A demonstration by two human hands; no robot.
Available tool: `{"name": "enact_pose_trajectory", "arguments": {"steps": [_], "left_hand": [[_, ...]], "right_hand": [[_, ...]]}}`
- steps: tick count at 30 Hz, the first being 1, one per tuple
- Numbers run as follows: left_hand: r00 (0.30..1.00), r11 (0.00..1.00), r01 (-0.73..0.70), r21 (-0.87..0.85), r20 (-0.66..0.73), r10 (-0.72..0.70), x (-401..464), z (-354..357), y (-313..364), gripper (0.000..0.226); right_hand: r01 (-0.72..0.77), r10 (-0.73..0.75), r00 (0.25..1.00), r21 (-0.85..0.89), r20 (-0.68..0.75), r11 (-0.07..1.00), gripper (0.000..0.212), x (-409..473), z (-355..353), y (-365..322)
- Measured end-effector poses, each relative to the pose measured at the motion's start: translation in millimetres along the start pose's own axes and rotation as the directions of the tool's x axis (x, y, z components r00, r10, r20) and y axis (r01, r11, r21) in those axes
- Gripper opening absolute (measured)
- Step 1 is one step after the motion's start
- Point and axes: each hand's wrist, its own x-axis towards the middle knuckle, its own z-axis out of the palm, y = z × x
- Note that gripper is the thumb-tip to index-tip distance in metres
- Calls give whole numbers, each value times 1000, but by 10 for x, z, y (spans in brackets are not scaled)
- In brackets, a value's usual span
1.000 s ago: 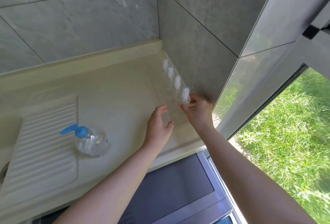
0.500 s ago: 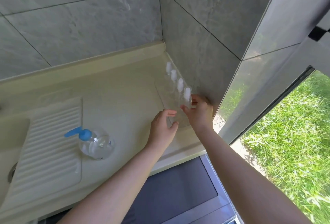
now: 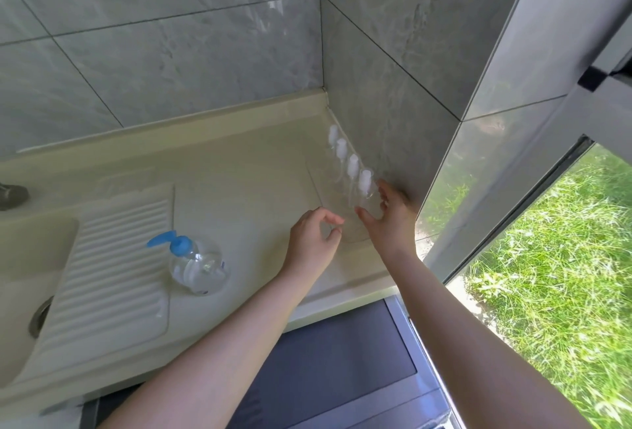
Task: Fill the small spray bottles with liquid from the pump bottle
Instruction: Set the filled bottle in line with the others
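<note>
Four small spray bottles [image 3: 352, 168] stand in a row against the right wall on the cream counter [image 3: 239, 168]. I have my right hand [image 3: 390, 220] curled around the nearest bottle, gripping it. My left hand [image 3: 313, 240] hovers just beside, fingers loosely curled, holding nothing. Well to the left stands the pump bottle [image 3: 196, 266].

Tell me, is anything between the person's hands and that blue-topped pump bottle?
Nothing visible. The pump bottle stands alone on the counter, with bare surface between it and the left hand. The right hand is at the small spray bottles.
</note>
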Motion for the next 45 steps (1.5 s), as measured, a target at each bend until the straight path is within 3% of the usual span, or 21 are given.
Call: {"name": "enact_pose_trajectory", "arguments": {"steps": [4,8,13,25,27,31,33,39,45], "left_hand": [[1000,1000,-10,-27,-29,9,-76,-56,51,15],[999,999,-15,-48,-38,13,-197,-157,84,19],[995,999,-13,-52,-101,8,-400,-363,54,22],[971,993,118,-14,-210,-118,-799,-940,-213,14],[961,989,147,-5,-238,-144,-870,-1044,-308,13],[948,981,194,-19,-254,-192,-1023,-1180,-463,14],[937,975,219,-38,-272,-221,-1078,-1246,-552,14],[902,962,267,-64,-334,-273,-1209,-1455,-713,13],[889,948,315,-44,-337,-311,-1214,-1680,-955,14]], "right_hand": [[39,-36,998,62,-44,997,68,-150,-129,-178],[164,-161,985,44,-61,986,58,-252,-174,-348],[235,-237,971,78,13,969,35,-404,-165,-559],[341,-361,913,135,188,930,21,-751,157,-954],[334,-361,904,150,229,931,21,-825,259,-1024],[157,-190,870,110,456,982,26,-906,378,-1094],[141,-165,838,86,520,986,27,-926,441,-1121],[168,-220,767,143,603,975,31,-1050,630,-1330],[221,-240,742,109,626,969,60,-1155,862,-1488]]}}
